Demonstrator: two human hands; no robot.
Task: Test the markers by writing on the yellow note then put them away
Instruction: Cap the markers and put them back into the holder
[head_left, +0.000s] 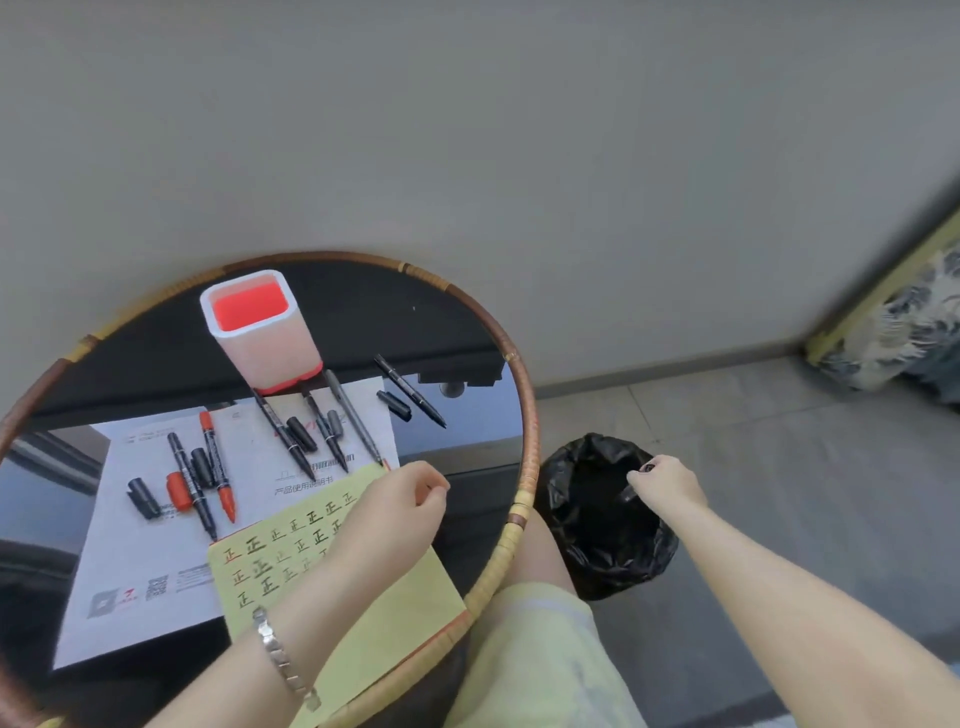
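1. Two hands show in my remote view. The left hand (395, 514) rests on the note (395, 608) with its fingers curled toward the thumb; I cannot tell whether they pinch anything.
2. The right hand (670, 486) reaches off the table (522, 395) and hangs over the open bin (587, 561). Its fingers wrap round a dark marker (647, 467), whose ends show above and below the fist.
3. The note lies at the table's near edge and overlaps a white sheet (130, 561). It carries rows of written characters, most dark and one red.
4. Five black markers (283, 434) and one red marker (215, 462) lie flat with bare tips. Four of the black ones and the red one lie on the sheet. The fifth lies on the dark glass just right of it.
5. Loose caps (301, 434) lie among the markers, one of them red.
6. The cup (260, 332), white outside and red inside, stands upright at the sheet's far edge.
7. A metal bracelet (275, 649) sits on the left wrist.
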